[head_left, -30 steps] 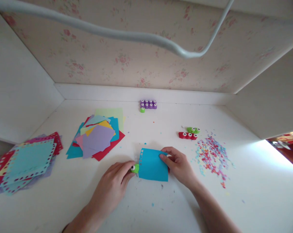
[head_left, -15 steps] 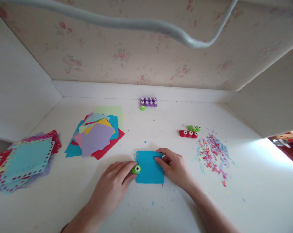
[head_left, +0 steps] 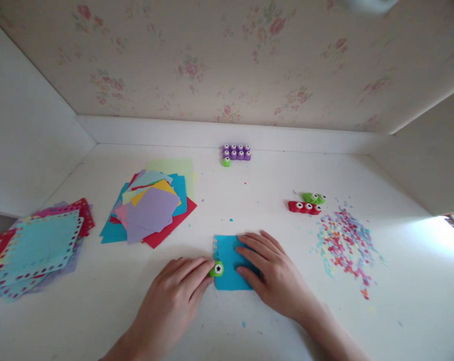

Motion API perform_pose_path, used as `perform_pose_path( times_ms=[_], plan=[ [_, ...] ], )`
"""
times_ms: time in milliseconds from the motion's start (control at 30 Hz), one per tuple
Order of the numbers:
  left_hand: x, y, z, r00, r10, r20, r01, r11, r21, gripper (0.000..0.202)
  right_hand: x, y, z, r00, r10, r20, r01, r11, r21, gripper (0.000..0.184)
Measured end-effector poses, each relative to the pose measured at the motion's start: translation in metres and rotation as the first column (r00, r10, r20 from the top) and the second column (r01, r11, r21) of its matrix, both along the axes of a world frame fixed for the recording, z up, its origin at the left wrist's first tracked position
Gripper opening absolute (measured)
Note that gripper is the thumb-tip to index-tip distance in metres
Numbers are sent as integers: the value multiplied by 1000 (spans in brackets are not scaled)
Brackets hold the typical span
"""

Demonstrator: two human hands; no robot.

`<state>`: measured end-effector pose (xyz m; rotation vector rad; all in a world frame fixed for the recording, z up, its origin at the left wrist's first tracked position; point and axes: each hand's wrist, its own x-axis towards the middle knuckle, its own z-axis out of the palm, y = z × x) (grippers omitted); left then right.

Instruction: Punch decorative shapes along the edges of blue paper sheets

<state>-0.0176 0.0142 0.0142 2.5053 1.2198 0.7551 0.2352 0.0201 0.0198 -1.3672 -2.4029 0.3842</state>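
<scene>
A blue square of paper (head_left: 227, 278) lies in front of me, with a short row of punched holes down the upper part of its left edge. My left hand (head_left: 181, 288) grips a small green craft punch (head_left: 218, 269) between thumb and fingers. The punch sits on the paper's left edge, its white top with a dark star facing up. Across the right half of the sheet rests my right hand (head_left: 270, 268), fingers spread and flat on it, hiding the right edge.
Left of centre is a pile of coloured paper (head_left: 151, 215); farther left, hole-edged sheets (head_left: 42, 245). Purple punches (head_left: 237, 153) and a green punch (head_left: 226, 162) stand at the back. Red punches (head_left: 304, 207) and green punches (head_left: 313, 197) lie right, near scattered confetti (head_left: 345, 238).
My right hand has gone from pinching the paper's right edge to lying flat on it. The punch has shifted slightly down the left edge, and the view has moved a little.
</scene>
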Motion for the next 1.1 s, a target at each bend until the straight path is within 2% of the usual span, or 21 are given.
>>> perform_pose_path(
  times_ms=[233,733,1100],
  plan=[
    [-1,1,3,1000,-16,-8,16,1000,2,23,1,1,-2,999,5,41,-6,1000,11,29],
    [0,5,8,999,-38,-19,39,998,49,22,1,3,-5,1000,-26,14,26,999,22,30],
    [0,6,4,999,-30,-25,31,999,32,22,1,3,-5,1000,-12,15,12,1000,28,32]
  ],
)
